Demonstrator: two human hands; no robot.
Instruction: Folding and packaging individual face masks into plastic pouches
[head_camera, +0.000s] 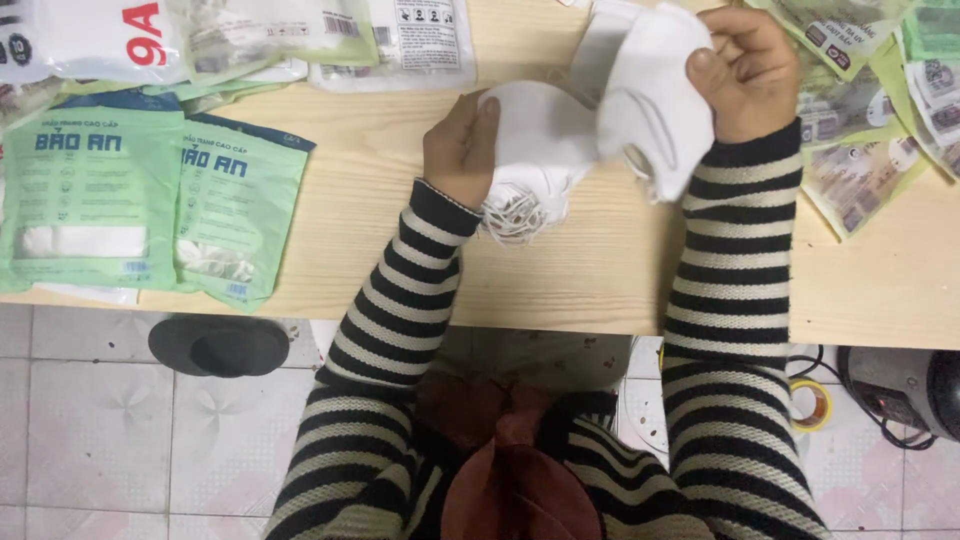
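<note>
The left hand (462, 150) rests on a stack of white masks (535, 150) near the middle of the wooden table (560, 290); its fingers are hidden beneath the stack, so their state cannot be told. The right hand (745, 72) pinches a white mask (650, 95), thumb on top, near the far edge. Green mask packets (150, 205) overhang the near left edge. Packets at the far right corner (860, 140) are cut off.

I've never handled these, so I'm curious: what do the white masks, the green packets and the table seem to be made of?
The white masks look like soft, matte non-woven fabric: they fold and crease in the right hand, with thin elastic loops hanging below the left hand. The green packets seem to be glossy plastic film, since they catch the light. The table looks like pale wood or wood-grain laminate.
</note>
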